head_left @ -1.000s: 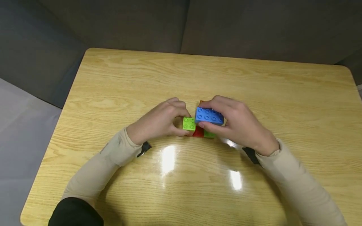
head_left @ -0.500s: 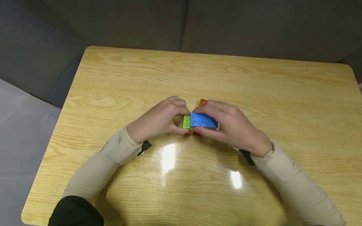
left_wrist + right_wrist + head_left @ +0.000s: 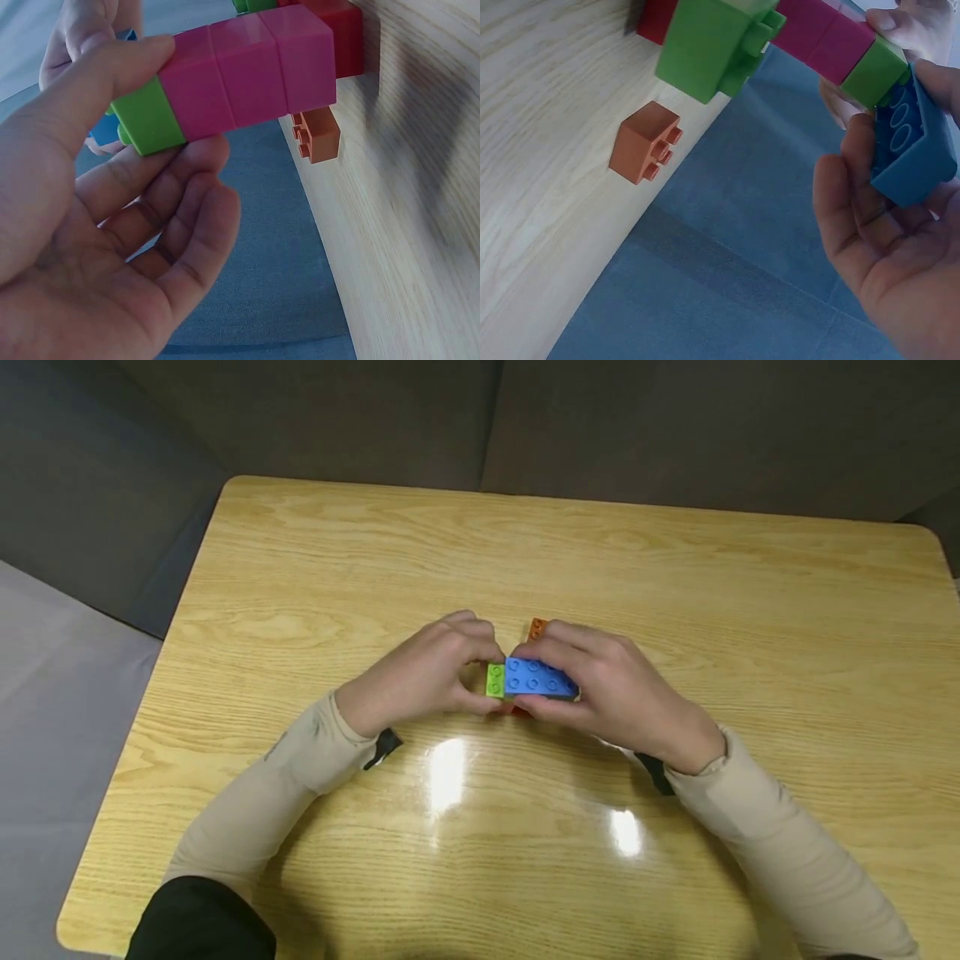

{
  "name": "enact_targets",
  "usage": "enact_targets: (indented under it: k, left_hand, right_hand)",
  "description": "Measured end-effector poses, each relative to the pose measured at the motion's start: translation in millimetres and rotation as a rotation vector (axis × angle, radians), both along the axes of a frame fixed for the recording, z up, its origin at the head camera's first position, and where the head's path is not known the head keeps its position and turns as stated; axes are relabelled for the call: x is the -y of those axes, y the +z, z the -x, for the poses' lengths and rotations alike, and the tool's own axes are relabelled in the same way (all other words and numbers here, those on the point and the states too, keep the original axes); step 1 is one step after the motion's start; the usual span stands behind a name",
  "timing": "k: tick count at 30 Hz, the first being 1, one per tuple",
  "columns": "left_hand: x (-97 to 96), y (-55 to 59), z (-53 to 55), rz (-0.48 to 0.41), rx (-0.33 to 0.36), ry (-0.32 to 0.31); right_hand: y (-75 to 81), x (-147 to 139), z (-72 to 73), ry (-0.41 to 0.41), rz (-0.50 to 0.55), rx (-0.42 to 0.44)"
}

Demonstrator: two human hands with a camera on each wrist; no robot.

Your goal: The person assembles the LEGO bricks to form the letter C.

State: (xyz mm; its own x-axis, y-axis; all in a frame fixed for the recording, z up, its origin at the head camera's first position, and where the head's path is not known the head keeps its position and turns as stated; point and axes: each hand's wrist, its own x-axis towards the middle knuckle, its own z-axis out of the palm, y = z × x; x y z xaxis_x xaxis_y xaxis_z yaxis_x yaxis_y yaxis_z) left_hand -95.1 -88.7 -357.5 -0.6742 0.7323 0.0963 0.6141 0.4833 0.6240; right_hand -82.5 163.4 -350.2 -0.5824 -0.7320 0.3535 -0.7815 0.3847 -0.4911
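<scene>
My left hand (image 3: 427,672) pinches a tower of toy building bricks near its top, between thumb and fingers. Several pink bricks (image 3: 247,71) form the tower under a light green brick (image 3: 150,116). A red brick (image 3: 341,41) lies at its foot on the table. My right hand (image 3: 630,693) holds a blue eight-stud brick (image 3: 536,677) over the right half of the green brick, its left end on or just above those studs. Hollow tubes show on the blue brick's underside in the right wrist view. Whether it is pressed fully down I cannot tell.
Behind the tower an orange brick (image 3: 537,628) stands separately on the wooden table (image 3: 480,860). Another green brick (image 3: 705,52), on the red base, rises beside the tower. A dark grey panel (image 3: 480,427) stands beyond the table's far edge.
My right hand has moved left and slightly toward me, bringing the blue brick over the green brick's right half, then stayed nearly still. The left hand keeps its hold. More of the orange brick shows.
</scene>
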Motion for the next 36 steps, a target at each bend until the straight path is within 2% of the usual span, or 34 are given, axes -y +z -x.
enact_targets:
  k: [15,28,36]
  left_hand:
    - [0.1,4.6,-1.2,0.01,0.005,-0.004]
    - [1.2,4.0,-1.2,0.005,0.003,-0.007]
    - [1.7,5.9,-1.1,0.005,0.004,-0.003]
  right_hand:
    - [6.6,1.0,0.6,0.014,-0.054,-0.016]
    - [11.1,1.5,2.0,0.017,-0.101,-0.036]
    - [10.6,0.9,5.1,0.001,-0.084,0.015]
